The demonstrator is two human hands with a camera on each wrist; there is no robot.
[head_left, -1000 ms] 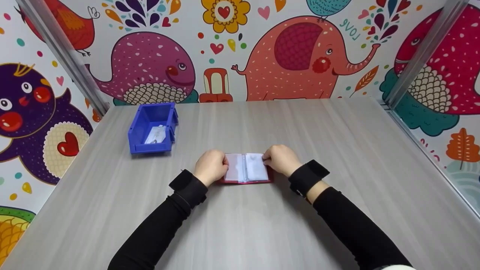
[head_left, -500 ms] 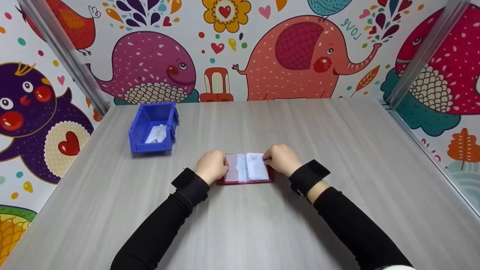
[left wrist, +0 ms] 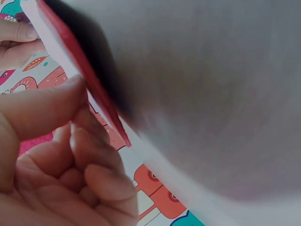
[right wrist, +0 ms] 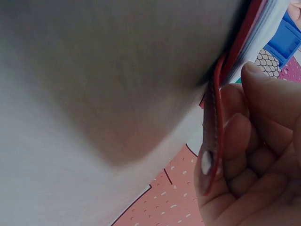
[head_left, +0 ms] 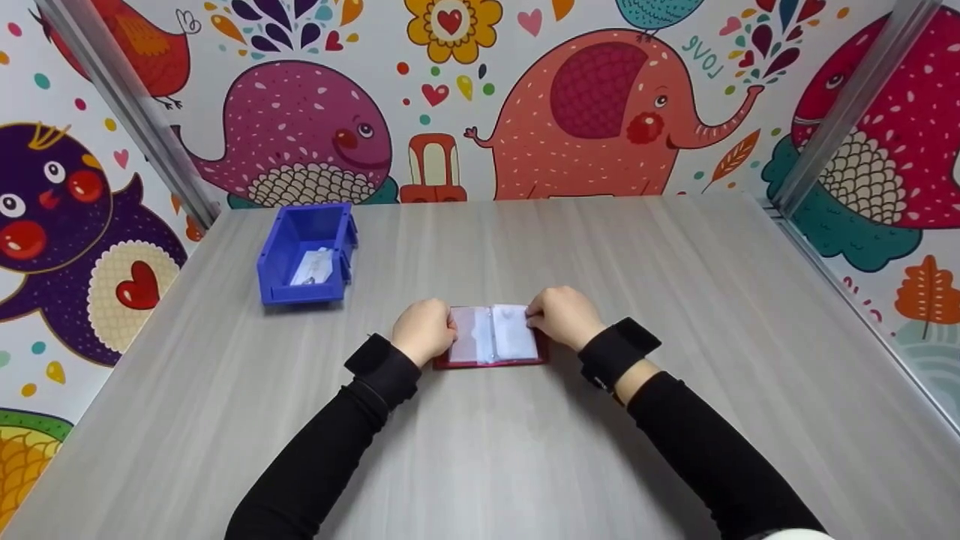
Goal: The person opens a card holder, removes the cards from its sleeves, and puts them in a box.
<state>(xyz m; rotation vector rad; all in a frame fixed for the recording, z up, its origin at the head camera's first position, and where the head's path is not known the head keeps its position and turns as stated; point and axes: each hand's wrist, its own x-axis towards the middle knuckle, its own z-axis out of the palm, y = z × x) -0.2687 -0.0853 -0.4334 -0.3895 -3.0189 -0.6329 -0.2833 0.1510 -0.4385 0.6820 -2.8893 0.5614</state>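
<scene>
An open red card holder with clear plastic sleeves lies spread between the two hands, in the middle of the head view. My left hand pinches its left edge between thumb and fingers; the left wrist view shows the red cover edge-on against the fingertips. At the right edge, my right hand grips the cover and sleeves, thumb on the inner side. A strap with a metal snap hangs from the cover beside the right fingers. Whether anything fills the sleeves is hard to tell.
A blue plastic bin stands at the back left of the wood-grain table. Inside it lie white paper-like pieces. Cartoon-printed walls and metal posts border the table at the back and sides.
Very little differs. My left hand and forearm have shifted slightly right, showing more of the red left edge; the right hand keeps its place and the card holder stays open.
</scene>
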